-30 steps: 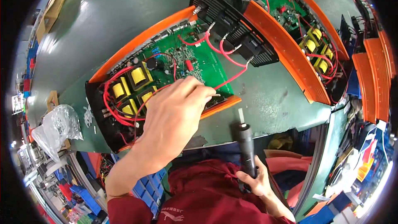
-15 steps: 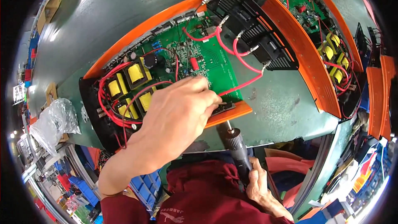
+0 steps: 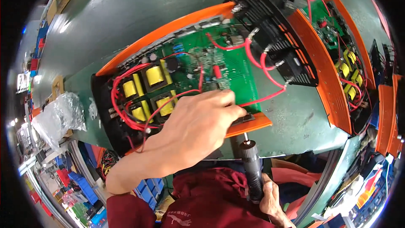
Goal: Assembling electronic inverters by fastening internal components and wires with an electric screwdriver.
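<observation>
An opened electronic unit [image 3: 240, 74] lies on the green worktop [image 3: 295, 120], close to its front edge and left of its right front corner. The unit carries a green circuit board [image 3: 242, 86] between two orange side panels: the far side panel [image 3: 168, 32] and the near side panel [image 3: 258, 124], which faces the front edge.

The left hand [image 3: 202, 122] reaches over the unit from the front edge, with its fingers bent down at the inner side of the near side panel. The fingertips are hidden, so I cannot tell if they grip something there. The right hand [image 3: 269, 196], in front of the worktop, is closed around the lower part of a black electric screwdriver [image 3: 252, 164]. The tool stands slanted, and its thin bit points to the outer side of the near side panel; whether it touches is not clear.

On the left part of the unit are four yellow transformers [image 3: 155, 76], with red wires [image 3: 114, 99] around them. At its right end a black vented panel [image 3: 295, 65] leans outward. A second unit [image 3: 327, 25] is near the right edge of the worktop, and a crumpled transparent plastic bag [image 3: 63, 116] lies at the left edge.
</observation>
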Available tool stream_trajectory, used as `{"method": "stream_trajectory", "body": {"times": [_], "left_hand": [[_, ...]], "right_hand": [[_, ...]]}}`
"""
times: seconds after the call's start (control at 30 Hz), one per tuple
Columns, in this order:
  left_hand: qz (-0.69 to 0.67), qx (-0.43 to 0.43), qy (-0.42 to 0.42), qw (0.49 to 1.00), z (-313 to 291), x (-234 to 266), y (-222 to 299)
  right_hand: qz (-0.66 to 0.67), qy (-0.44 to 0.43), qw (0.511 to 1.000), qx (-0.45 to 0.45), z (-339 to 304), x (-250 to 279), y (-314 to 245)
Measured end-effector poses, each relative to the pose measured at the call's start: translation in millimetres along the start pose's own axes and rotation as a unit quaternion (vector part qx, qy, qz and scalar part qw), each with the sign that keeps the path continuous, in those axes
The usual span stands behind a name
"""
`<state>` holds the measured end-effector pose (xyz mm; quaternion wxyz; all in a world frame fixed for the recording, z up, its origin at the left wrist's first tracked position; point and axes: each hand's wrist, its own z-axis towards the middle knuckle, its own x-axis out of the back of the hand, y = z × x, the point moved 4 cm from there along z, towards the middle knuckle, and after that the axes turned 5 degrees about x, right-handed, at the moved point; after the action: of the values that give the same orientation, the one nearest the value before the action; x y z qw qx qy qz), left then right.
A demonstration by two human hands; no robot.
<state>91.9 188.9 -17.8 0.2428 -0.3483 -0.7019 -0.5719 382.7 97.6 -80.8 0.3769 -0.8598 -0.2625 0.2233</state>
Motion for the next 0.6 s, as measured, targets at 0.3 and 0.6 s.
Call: {"method": "stream_trajectory", "body": {"times": [0.3, 0.6], "left_hand": [[0.016, -0.043, -0.006, 0.999, 5, -17, -1], [0.022, -0.143, 0.291, 0.946, -136, 27, 11]], "right_hand": [[0.211, 0.054, 0.963, -0.159, 4, -16, 19], [0.1, 0.232, 0.963, -0.095, -12, 15, 53]]}}
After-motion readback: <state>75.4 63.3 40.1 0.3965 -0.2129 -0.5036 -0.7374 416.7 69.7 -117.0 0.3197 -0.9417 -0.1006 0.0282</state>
